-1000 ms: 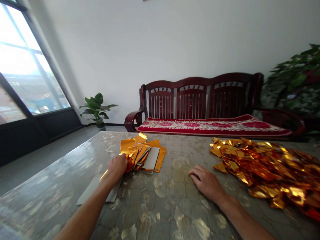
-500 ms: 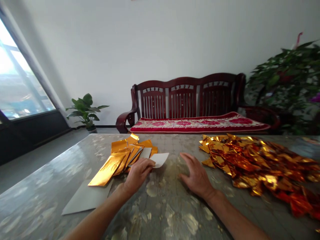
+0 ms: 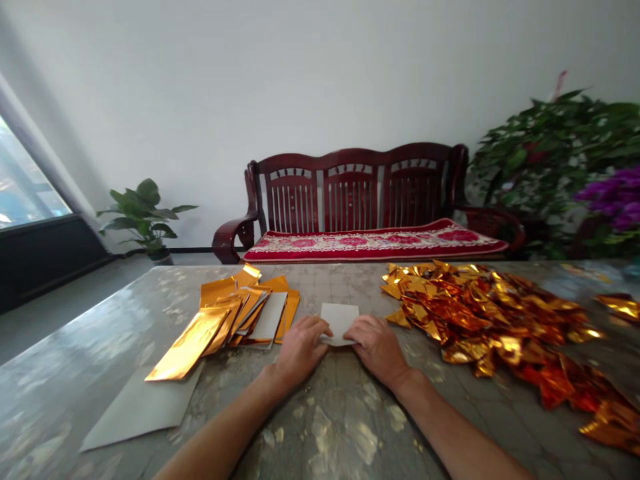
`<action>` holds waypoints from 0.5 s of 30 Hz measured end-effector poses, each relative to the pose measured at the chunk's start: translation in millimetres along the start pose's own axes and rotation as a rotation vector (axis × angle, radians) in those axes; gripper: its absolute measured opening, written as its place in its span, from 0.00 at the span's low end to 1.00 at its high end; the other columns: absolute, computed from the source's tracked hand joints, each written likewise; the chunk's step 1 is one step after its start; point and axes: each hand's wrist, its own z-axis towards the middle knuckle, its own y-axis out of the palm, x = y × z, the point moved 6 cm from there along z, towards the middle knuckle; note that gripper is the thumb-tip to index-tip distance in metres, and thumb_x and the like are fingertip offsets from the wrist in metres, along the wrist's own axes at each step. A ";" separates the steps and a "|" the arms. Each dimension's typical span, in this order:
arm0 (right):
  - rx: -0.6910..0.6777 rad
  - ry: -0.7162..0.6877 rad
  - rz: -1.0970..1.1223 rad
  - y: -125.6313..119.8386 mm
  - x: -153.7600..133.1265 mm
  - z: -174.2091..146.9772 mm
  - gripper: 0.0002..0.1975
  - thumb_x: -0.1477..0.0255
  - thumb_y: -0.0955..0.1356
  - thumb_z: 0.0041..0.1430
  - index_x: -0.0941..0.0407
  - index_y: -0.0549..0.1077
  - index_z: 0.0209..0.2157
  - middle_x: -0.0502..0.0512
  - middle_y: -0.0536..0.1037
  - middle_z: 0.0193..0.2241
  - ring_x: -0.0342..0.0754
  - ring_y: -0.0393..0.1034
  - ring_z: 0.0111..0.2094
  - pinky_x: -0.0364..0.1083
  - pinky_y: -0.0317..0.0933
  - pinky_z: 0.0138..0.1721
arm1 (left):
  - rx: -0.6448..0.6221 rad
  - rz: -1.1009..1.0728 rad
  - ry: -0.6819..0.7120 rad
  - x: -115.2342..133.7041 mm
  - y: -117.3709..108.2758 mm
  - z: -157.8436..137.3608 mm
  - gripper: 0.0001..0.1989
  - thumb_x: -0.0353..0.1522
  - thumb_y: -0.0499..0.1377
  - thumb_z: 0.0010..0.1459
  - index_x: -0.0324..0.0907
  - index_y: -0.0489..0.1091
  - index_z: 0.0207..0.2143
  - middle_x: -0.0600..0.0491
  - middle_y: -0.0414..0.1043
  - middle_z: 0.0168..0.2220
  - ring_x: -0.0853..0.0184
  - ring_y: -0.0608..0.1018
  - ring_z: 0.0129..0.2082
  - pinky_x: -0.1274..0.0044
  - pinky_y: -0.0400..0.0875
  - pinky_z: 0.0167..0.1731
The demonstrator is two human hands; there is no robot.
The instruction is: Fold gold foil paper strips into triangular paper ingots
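Observation:
A small whitish sheet of paper (image 3: 340, 319) lies in front of me at the middle of the table, its near edge slightly raised. My left hand (image 3: 303, 345) pinches its near left corner, while my right hand (image 3: 377, 345) grips the near right corner. Both sets of fingers are closed on the paper. To the left of my left hand is a fanned stack of gold foil paper (image 3: 220, 327), some pieces showing a pale back. A heap of folded gold foil pieces (image 3: 480, 320) spreads to the right of my right hand.
Beneath the foil stack, a larger grey sheet (image 3: 145, 410) lies on the patterned table (image 3: 320, 440). Beyond the table stands a dark red wooden bench (image 3: 350, 193) with a red floral cushion (image 3: 370, 247). Potted plants (image 3: 145, 213) flank the bench.
My right hand has moved in and closed on the paper's right corner. The paper has come to the middle, squared toward me. The view has turned slightly right.

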 end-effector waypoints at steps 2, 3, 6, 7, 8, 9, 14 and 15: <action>-0.015 0.010 0.000 3.0 1.6 -0.6 0.13 0.81 0.67 0.58 0.51 0.80 0.36 0.53 0.81 0.36 0.51 0.68 0.44 0.49 0.58 0.47 | -0.024 0.062 -0.007 2.4 2.7 -3.4 0.05 0.28 0.59 0.59 0.45 0.75 0.34 0.52 0.76 0.39 0.64 0.75 0.43 0.74 0.67 0.45; -0.015 0.015 0.003 4.2 2.2 -0.9 0.13 0.82 0.67 0.57 0.51 0.80 0.36 0.53 0.81 0.36 0.51 0.68 0.45 0.49 0.58 0.47 | -0.036 0.088 -0.016 2.0 3.6 -4.7 0.06 0.30 0.58 0.62 0.45 0.75 0.33 0.53 0.75 0.37 0.64 0.74 0.42 0.75 0.66 0.44; 0.019 0.029 0.005 4.2 2.4 -1.6 0.16 0.83 0.67 0.54 0.52 0.80 0.40 0.53 0.81 0.39 0.51 0.68 0.47 0.49 0.58 0.49 | -0.071 0.164 -0.060 -3.5 4.9 -6.8 0.07 0.31 0.57 0.63 0.44 0.75 0.33 0.53 0.74 0.35 0.64 0.74 0.40 0.76 0.65 0.41; 0.036 0.029 0.004 2.6 1.5 -1.6 0.17 0.83 0.68 0.54 0.53 0.79 0.42 0.54 0.81 0.40 0.52 0.67 0.48 0.49 0.58 0.50 | -0.082 0.182 -0.074 -5.5 4.9 -7.0 0.07 0.31 0.57 0.63 0.44 0.75 0.33 0.53 0.74 0.35 0.65 0.74 0.40 0.76 0.65 0.40; 0.048 0.027 0.004 0.5 0.2 -1.4 0.16 0.82 0.68 0.54 0.53 0.79 0.43 0.55 0.81 0.41 0.52 0.67 0.49 0.50 0.58 0.51 | -0.090 0.197 -0.087 -7.1 4.7 -7.2 0.07 0.31 0.57 0.63 0.44 0.75 0.33 0.53 0.74 0.35 0.65 0.74 0.40 0.76 0.65 0.40; 0.054 0.022 0.004 -1.9 -1.6 -1.1 0.15 0.81 0.69 0.55 0.54 0.79 0.43 0.55 0.81 0.41 0.52 0.66 0.49 0.50 0.58 0.51 | -0.096 0.212 -0.099 -8.2 4.3 -7.4 0.07 0.31 0.57 0.64 0.44 0.75 0.33 0.53 0.74 0.35 0.65 0.74 0.40 0.76 0.64 0.40; 0.011 0.004 -0.017 -10.5 -7.9 0.7 0.03 0.71 0.70 0.61 0.53 0.78 0.32 0.52 0.79 0.33 0.50 0.66 0.41 0.48 0.58 0.45 | -0.113 0.277 -0.119 -8.5 2.7 -8.2 0.09 0.32 0.56 0.65 0.44 0.75 0.34 0.52 0.74 0.35 0.65 0.74 0.40 0.76 0.64 0.40; -0.002 0.008 -0.026 -10.4 -7.7 0.8 0.04 0.71 0.70 0.62 0.53 0.78 0.32 0.52 0.79 0.33 0.50 0.66 0.41 0.48 0.58 0.44 | -0.116 0.274 -0.117 -8.7 2.6 -8.0 0.09 0.33 0.56 0.65 0.44 0.76 0.34 0.52 0.74 0.35 0.65 0.74 0.40 0.76 0.64 0.40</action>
